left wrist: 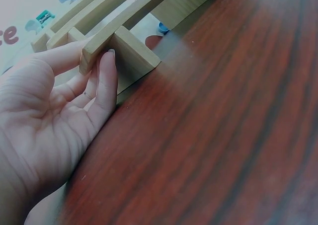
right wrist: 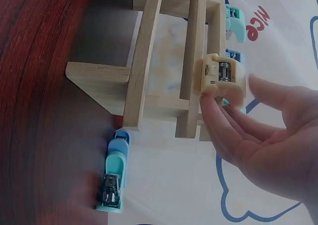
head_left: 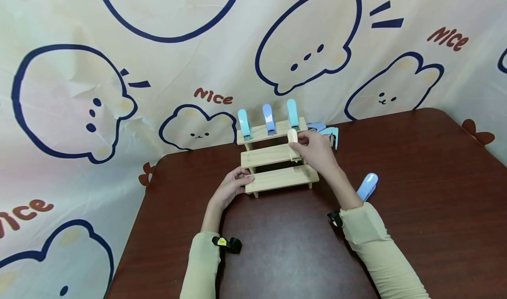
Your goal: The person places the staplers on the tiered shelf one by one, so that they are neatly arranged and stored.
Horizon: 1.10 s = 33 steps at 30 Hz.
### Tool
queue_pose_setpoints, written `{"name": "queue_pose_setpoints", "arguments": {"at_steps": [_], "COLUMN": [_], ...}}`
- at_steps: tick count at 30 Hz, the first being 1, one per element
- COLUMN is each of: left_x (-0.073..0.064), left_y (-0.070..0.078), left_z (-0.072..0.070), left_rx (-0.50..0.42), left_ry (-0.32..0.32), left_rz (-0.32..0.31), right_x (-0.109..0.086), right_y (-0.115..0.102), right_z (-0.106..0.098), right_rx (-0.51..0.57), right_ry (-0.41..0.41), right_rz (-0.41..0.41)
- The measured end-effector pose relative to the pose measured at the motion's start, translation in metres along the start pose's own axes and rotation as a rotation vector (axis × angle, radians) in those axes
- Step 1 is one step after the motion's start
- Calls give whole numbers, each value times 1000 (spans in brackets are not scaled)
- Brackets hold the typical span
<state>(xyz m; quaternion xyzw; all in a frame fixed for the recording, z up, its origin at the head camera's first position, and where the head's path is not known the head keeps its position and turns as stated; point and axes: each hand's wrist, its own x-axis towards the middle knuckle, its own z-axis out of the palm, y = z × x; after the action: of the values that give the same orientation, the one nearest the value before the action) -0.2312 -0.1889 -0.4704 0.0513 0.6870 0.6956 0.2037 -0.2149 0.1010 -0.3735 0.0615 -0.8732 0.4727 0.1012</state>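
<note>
A three-tier wooden rack [head_left: 283, 179] stands on the table. With fingers and thumb, my left hand [head_left: 227, 188] grips the left end of its lowest board, as the left wrist view also shows. My right hand [head_left: 318, 154] pinches a small cream stapler [head_left: 292, 141] at the right end of the middle board. In the right wrist view the cream stapler [right wrist: 234, 92] overlaps the board's edge. Along the top board stand a turquoise stapler [head_left: 244, 125], a periwinkle one [head_left: 269, 118] and another turquoise one [head_left: 292, 114].
Behind my right hand, a turquoise stapler [right wrist: 114, 161] and a blue stapler [right wrist: 119, 144] lie beside the rack. Another blue stapler [head_left: 368, 185] lies on the brown table [head_left: 428, 193] by my right forearm. A patterned cloth [head_left: 178, 66] hangs behind the table.
</note>
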Motion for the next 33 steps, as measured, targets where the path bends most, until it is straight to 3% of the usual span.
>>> {"name": "queue_pose_setpoints", "arguments": {"at_steps": [13,19,24,27,33], "left_x": [1,2,2,1,0], "left_y": [-3,-5,-3,-1,2], "left_z": [2,4,3,3,1], "left_rx": [1,2,5,9,16], "left_ry": [2,-9,7,11,9], "left_rz": [-10,-12,-18,-15,-6], "right_x": [1,0,-2,-3,-2], "right_y": [9,21,36,47,74], "right_z": [-1,-29,-60,-79,-114], "right_rx": [11,-11,-22,-32,-72], "right_ry": [8,33,14,-73,-448], "right_rz": [6,-12,38,93,128]}}
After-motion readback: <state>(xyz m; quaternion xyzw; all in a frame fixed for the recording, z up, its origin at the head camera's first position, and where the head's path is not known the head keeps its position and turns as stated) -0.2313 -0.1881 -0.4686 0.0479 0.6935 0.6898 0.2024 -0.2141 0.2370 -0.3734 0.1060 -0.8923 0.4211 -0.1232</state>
